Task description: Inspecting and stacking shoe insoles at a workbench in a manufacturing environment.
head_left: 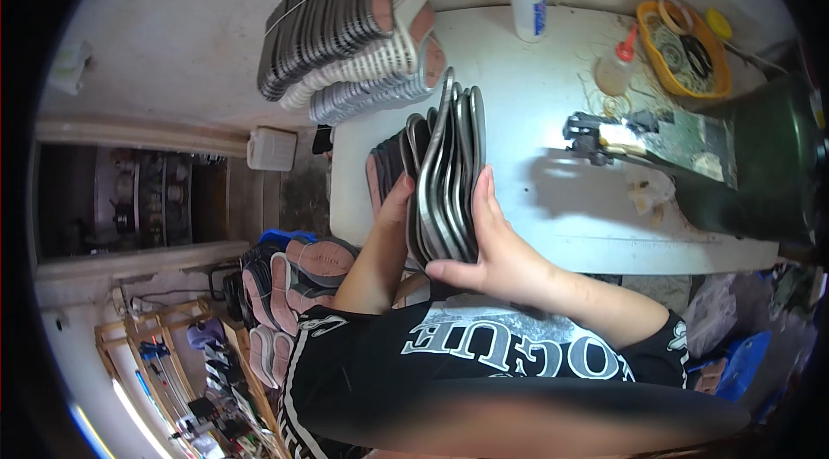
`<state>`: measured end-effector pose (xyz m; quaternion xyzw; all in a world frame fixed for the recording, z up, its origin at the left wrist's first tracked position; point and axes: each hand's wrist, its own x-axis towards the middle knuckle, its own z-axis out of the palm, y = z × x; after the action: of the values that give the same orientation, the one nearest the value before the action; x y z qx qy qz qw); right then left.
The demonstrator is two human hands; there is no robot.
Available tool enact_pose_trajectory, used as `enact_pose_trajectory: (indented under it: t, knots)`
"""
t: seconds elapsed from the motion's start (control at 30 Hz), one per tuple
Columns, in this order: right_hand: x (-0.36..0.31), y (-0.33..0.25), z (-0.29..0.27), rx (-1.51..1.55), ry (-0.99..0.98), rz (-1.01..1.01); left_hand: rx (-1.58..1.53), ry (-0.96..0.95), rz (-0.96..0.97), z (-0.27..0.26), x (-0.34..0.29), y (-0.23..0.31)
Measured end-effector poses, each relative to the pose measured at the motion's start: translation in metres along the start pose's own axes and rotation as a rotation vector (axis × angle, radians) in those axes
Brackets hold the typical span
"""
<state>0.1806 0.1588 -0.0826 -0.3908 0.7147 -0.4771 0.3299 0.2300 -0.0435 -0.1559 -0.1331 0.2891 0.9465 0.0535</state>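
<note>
Upright between my palms is a bundle of grey shoe soles [446, 191], several pressed together edge to edge. My left hand [397, 202] wraps the bundle's left side, its fingers partly hidden behind the soles. On the right side, my right hand [496, 247] presses flat with its fingers pointing up and its thumb across the lower front. Just behind my left hand, a smaller stack of dark soles with pinkish faces [386, 167] rests on the white table [518, 79].
A sewing machine [682, 144] reaches in from the right. Bound stacks of soles [337, 31] stand at the back left. A white bottle [528, 6], a red-tipped bottle [615, 72] and a yellow basket [718, 79] line the back. Loose soles [321, 262] pile up lower left.
</note>
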Motion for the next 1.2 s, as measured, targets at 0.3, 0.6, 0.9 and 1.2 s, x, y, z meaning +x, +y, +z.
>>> enact_pose_trajectory:
  t: [0.3,0.6,0.9,1.2]
  knots:
    - [-0.001,-0.034,0.007,-0.241,0.028,-0.122,0.088,0.05,0.184,0.005,-0.006,0.002]
    - [0.0,-0.02,-0.006,-0.129,0.101,-0.192,0.185,0.019,0.19,0.011,-0.005,0.01]
    - [-0.009,0.013,-0.018,0.384,0.16,-0.094,0.204,0.011,0.203,0.031,-0.014,0.003]
    - [-0.024,-0.017,-0.019,-0.215,0.211,-0.269,0.131,-0.045,0.153,0.021,-0.012,0.001]
